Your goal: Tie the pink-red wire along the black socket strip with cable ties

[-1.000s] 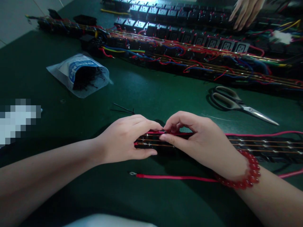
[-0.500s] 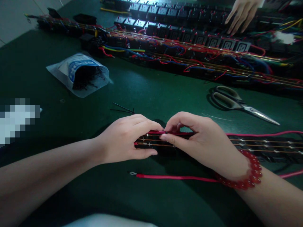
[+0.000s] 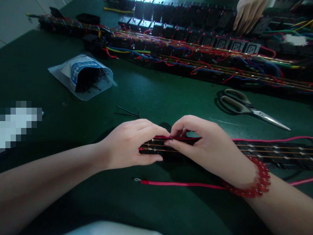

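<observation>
Red wire [image 3: 274,141]: lies along the far edge of the black strip [image 3: 295,153], above its copper-coloured rods, and passes between the two hands.
Dark tie [image 3: 171,138]: a small dark piece across the wire at the right fingertips; it shows a little more clearly than half a second ago. Whether it goes right round the wire cannot be told.
Right hand [image 3: 207,138]: narrow, thumb and forefinger pinched on that tie. The pinch has barely shifted, so the work seems to be centred on this one spot.
Left hand [image 3: 132,142]: wide, spread over the strip's end, forefinger tip by the wire, thumb apart on the near side. How hard it presses cannot be told.
Far hand [image 3: 249,14]: another person's, now lower over the far row of sockets [image 3: 221,19], whose faces have gone darker, as if tilted. The near work seems unaffected.
Plastic bag [image 3: 65,76]: on its side, mouth open towards the right, holding a bundle of thin dark ties [image 3: 86,81], some ends poking out.
Loose ties [image 3: 129,112]: on the green table [image 3: 156,98], just beyond the left hand.
Scissors [image 3: 246,107]: beyond the right hand, untouched.
</observation>
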Demonstrator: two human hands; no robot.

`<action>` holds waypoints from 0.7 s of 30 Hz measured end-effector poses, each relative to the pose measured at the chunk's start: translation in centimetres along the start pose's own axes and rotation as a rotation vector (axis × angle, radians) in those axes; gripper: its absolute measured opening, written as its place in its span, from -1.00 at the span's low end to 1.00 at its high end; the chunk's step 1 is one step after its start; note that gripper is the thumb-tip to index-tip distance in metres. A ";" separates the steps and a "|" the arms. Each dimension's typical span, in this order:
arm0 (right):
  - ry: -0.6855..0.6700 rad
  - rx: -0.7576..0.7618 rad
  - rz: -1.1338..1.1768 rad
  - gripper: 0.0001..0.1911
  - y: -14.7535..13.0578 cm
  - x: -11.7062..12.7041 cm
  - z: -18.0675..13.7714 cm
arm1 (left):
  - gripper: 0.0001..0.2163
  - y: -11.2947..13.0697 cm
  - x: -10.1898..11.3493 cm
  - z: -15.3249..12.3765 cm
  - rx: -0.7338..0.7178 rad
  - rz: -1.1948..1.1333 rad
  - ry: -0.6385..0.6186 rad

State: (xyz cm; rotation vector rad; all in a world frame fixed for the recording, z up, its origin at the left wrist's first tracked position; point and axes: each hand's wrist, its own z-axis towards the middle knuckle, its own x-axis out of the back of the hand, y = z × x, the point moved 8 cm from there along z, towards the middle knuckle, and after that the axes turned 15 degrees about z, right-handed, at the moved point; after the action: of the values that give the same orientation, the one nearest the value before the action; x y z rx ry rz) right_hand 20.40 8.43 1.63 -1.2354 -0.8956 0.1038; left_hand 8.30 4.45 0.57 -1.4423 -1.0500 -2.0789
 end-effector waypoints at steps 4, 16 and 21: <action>-0.003 0.011 -0.010 -0.91 0.0 -0.1 0.0 | -0.68 0.3 0.0 -0.1 -0.040 -0.022 0.004; 0.021 0.035 0.067 -0.89 -0.4 0.2 -0.2 | -0.64 0.4 0.3 -0.2 -0.063 0.001 0.058; 0.017 0.083 0.099 -0.89 -0.8 0.3 0.0 | -0.65 0.3 0.2 -0.2 -0.058 0.018 0.060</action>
State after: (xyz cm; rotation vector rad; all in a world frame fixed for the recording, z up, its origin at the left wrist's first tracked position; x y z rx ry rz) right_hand 20.35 8.28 2.45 -1.2010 -0.8071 0.2073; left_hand 8.33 4.09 0.81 -1.4022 -0.9571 -2.1428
